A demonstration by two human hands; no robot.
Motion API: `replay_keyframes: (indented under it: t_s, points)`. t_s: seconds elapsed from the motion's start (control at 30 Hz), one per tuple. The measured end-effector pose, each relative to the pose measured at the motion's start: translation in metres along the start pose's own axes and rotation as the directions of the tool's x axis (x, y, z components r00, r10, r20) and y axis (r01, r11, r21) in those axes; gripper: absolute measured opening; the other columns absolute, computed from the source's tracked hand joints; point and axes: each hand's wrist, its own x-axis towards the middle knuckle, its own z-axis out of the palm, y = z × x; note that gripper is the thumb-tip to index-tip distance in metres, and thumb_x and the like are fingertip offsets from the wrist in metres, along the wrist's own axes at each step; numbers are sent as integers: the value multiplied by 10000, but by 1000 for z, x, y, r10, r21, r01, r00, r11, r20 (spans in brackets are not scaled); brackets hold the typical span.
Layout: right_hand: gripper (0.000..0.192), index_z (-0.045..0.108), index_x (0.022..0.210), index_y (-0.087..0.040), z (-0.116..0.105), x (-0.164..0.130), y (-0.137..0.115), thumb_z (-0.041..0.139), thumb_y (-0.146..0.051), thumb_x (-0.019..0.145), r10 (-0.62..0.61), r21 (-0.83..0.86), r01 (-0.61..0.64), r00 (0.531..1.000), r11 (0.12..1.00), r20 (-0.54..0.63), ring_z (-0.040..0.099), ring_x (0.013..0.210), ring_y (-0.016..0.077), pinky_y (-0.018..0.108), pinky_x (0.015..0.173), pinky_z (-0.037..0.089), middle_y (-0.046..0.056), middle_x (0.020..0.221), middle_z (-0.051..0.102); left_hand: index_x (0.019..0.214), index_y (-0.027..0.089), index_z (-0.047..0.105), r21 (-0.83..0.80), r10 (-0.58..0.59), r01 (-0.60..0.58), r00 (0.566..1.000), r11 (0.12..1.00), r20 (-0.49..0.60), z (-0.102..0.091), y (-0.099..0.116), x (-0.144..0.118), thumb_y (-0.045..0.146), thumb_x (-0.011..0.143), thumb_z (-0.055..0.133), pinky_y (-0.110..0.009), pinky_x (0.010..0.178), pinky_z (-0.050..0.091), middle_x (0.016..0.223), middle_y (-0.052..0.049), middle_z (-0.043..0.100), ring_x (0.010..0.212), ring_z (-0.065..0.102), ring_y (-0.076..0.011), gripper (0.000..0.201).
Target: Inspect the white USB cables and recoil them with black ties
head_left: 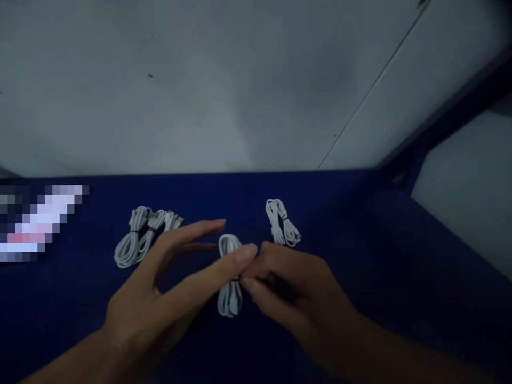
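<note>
In the middle of the head view is a coiled white cable (230,304), bound round its waist by a thin black tie (236,279). My left hand (160,288) reaches across from the left, its thumb lying over the coil. The fingers of that hand stretch out apart beyond the coil, and part of them is hidden. At the coil's right side my right hand (300,282) is closed, thumb and forefinger pinched at the black tie. Whether the coil touches the table I cannot tell.
Several tied white cables (134,242) lie left, partly behind my left hand, some showing USB plugs. Another white cable bundle (283,223) lies at the right. The blue tabletop (360,256) meets a pale panel (200,106) behind. A pixelated bright object (44,224) sits far left.
</note>
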Motion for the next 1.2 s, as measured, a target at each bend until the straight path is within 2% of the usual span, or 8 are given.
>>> replay_keyframes:
  t_s: [0.23,0.4,0.57,0.63,0.77,0.9,1.03,1.2]
  points:
    - [218,684,897,-238,-1,2,1,661,-205,1111,56,-21,-56,998,998,32,604,725,116,254,666,486,-42,841,672,1207,432,883,2,80,-81,987,997,138,-12,6,4,388,1011,799,-583,1101,667,1260,-9,874,1281,783,-356,217]
    - [255,673,932,-233,0,-1,6,559,-94,1113,-201,-248,201,979,948,22,595,738,149,295,693,511,-7,836,664,1065,402,916,-236,-154,195,971,952,183,-4,10,7,346,945,902,-306,770,706,922,20,884,838,843,-224,133]
    - [307,689,1019,-218,6,-3,21,471,-33,1128,-454,-387,446,888,807,78,547,718,150,314,680,489,1,840,657,1539,293,675,-539,-415,713,701,449,581,4,2,15,344,1036,820,-238,644,644,801,-31,872,689,840,-194,526]
    - [287,695,1033,-220,7,-2,24,482,-59,1140,-453,-368,448,888,815,79,570,737,154,317,684,495,9,865,678,1666,282,510,-551,-394,740,672,386,627,4,-1,17,352,1066,785,-256,639,650,850,-61,888,689,852,-210,663]
    - [229,707,1004,-208,4,0,17,562,-71,1115,-331,-298,324,943,898,26,581,725,141,281,651,494,2,846,660,1613,296,545,-512,-369,580,808,633,459,1,2,19,406,1059,786,-316,723,693,765,-9,859,691,854,-233,614]
    - [172,721,984,-218,-1,1,5,656,-91,1080,-111,-172,98,992,980,-64,623,739,109,245,697,511,-31,872,690,1498,468,683,-81,-75,76,997,994,19,1,5,14,283,1039,806,-327,962,685,1157,28,867,1025,850,-219,510]
    - [177,721,946,-237,-1,2,4,687,-131,1083,-19,-94,11,996,996,-86,630,735,96,225,696,507,-59,856,700,1418,500,760,205,347,-338,938,919,-10,-1,-5,2,100,1052,714,-435,1184,607,1560,53,711,1364,732,-259,544]
    - [227,716,961,-205,2,2,10,620,-55,1101,-189,-193,176,981,965,-50,615,750,114,246,707,513,-26,849,683,1527,415,710,134,383,-398,916,908,121,-10,-8,-3,110,1051,720,-409,1115,652,1396,9,838,1225,818,-263,565]
